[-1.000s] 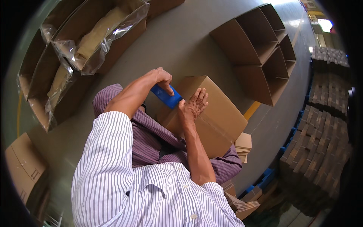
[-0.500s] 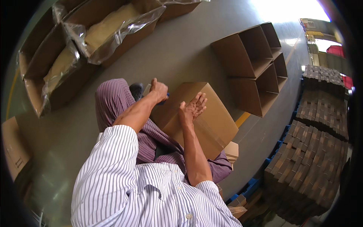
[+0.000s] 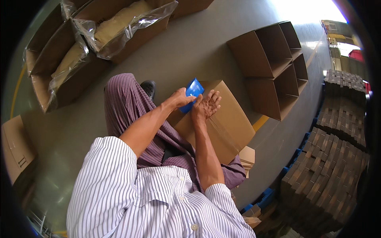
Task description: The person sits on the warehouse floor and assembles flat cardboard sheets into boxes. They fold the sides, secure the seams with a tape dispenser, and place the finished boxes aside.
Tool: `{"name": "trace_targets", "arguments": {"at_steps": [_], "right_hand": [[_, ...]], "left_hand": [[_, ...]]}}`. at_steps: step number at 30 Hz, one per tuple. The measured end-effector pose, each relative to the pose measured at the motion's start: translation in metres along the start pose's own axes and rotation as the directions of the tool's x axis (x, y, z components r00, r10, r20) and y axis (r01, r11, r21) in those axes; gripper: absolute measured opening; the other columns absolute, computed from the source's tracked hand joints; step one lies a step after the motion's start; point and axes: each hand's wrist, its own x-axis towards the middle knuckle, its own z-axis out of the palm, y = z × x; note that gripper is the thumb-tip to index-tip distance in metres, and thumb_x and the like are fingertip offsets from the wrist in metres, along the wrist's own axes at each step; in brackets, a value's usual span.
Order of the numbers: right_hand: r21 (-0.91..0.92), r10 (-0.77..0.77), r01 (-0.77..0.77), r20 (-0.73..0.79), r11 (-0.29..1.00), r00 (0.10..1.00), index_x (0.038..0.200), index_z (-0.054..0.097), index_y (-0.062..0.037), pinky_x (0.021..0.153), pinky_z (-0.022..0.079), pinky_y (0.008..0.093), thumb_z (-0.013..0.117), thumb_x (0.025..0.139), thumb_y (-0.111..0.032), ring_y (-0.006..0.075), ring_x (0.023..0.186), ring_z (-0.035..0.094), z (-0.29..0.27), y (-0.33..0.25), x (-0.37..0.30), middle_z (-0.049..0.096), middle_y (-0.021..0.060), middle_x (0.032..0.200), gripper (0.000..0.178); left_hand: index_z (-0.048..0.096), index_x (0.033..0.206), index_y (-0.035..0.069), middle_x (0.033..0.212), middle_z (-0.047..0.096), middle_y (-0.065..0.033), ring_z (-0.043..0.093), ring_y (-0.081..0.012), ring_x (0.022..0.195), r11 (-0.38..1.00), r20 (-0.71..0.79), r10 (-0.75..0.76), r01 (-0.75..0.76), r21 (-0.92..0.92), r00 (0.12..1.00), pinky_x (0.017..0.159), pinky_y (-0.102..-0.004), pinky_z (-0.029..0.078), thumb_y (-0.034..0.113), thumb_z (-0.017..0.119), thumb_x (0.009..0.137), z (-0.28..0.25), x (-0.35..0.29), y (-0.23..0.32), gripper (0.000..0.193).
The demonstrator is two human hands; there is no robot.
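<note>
A closed brown cardboard box [image 3: 232, 119] stands tilted against my legs, with a strip of tape running along its seam. My left hand [image 3: 179, 99] is closed round a glossy blue tool, which looks like a tape dispenser [image 3: 194, 88], at the box's far left edge. Much of the tool is hidden by my fingers and the box. Flat on the box's upper face lies my right hand [image 3: 205, 107], fingers stretched, its thumb beside the blue tool.
Open, upright cartons [image 3: 264, 59] stand ahead to the right. Cartons with plastic liners [image 3: 131, 41] and tan contents are at the far left. Stacked flat cardboard [image 3: 321, 174] on blue pallets lines the right side. Another carton [image 3: 16, 146] sits at the left edge.
My left hand has moved right and slightly down, bringing the blue tool over the box's edge beside my right hand. My right hand stays flat on the box.
</note>
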Motion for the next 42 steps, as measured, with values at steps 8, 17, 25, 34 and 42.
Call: {"name": "trace_targets", "arguments": {"at_steps": [8, 17, 25, 34, 42], "right_hand": [[0.082, -0.056, 0.058, -0.028, 0.995, 0.998, 0.151, 0.026, -0.0066, 0.118, 0.008, 0.0525, 0.043, 0.1, -0.036, 0.0315, 0.149, 0.012, 0.003, 0.008, 0.0, 0.02, 0.0136, 0.16, 0.061], [-0.08, 0.261, -0.266, -0.065, 0.961, 0.963, 0.146, 0.034, -0.0008, 0.117, 0.018, 0.0482, 0.048, 0.099, -0.039, 0.0354, 0.144, 0.026, -0.04, 0.177, -0.058, 0.03, 0.0196, 0.154, 0.062], [0.635, 0.645, -0.572, 0.147, 0.52, 0.75, 0.132, 0.049, 0.003, 0.095, 0.046, 0.0378, 0.045, 0.099, -0.046, 0.0361, 0.115, 0.058, -0.063, 0.312, -0.117, 0.059, 0.0246, 0.127, 0.059], [0.46, 0.805, -0.689, -0.107, 0.56, 0.583, 0.106, 0.069, -0.0097, 0.081, 0.05, 0.0426, 0.05, 0.095, -0.048, 0.0349, 0.097, 0.065, -0.047, 0.294, -0.101, 0.07, 0.0144, 0.104, 0.044], [0.47, 0.795, -0.702, 0.001, 0.535, 0.607, 0.108, 0.067, -0.0138, 0.084, 0.049, 0.0443, 0.045, 0.095, -0.05, 0.0347, 0.101, 0.063, -0.056, 0.269, -0.056, 0.067, 0.011, 0.113, 0.044]], "left_hand": [[0.051, 0.118, -0.004, 0.109, 0.064, -0.0277, 0.064, -0.0397, 0.101, 0.885, -0.189, 0.194, -0.089, 0.458, 0.963, 0.083, -0.0446, 0.051, 0.044, 0.075, 0.079, 0.017, 0.01, -0.027, 0.066], [0.053, 0.121, 0.006, 0.114, 0.066, -0.0216, 0.064, -0.041, 0.105, 0.866, -0.456, 0.008, 0.222, 0.449, 0.89, 0.09, -0.049, 0.049, 0.043, 0.061, 0.09, 0.013, 0.022, -0.042, 0.049], [0.052, 0.108, 0.006, 0.108, 0.066, -0.0238, 0.063, -0.045, 0.099, 0.876, -0.435, 0.294, -0.057, 0.48, 0.851, 0.084, -0.0519, 0.048, 0.047, 0.061, 0.089, 0.038, 0.038, -0.015, 0.046], [0.052, 0.107, 0.007, 0.103, 0.066, -0.0235, 0.062, -0.0457, 0.097, 0.781, -0.476, 0.376, 0.005, 0.625, 0.795, 0.081, -0.0524, 0.047, 0.049, 0.058, 0.09, 0.035, 0.047, -0.034, 0.046], [0.049, 0.102, 0.008, 0.093, 0.068, -0.0245, 0.064, -0.047, 0.086, 0.739, -0.585, 0.457, 0.081, 0.669, 0.67, 0.074, -0.0563, 0.047, 0.048, 0.056, 0.093, 0.02, 0.023, -0.04, 0.042]]}}
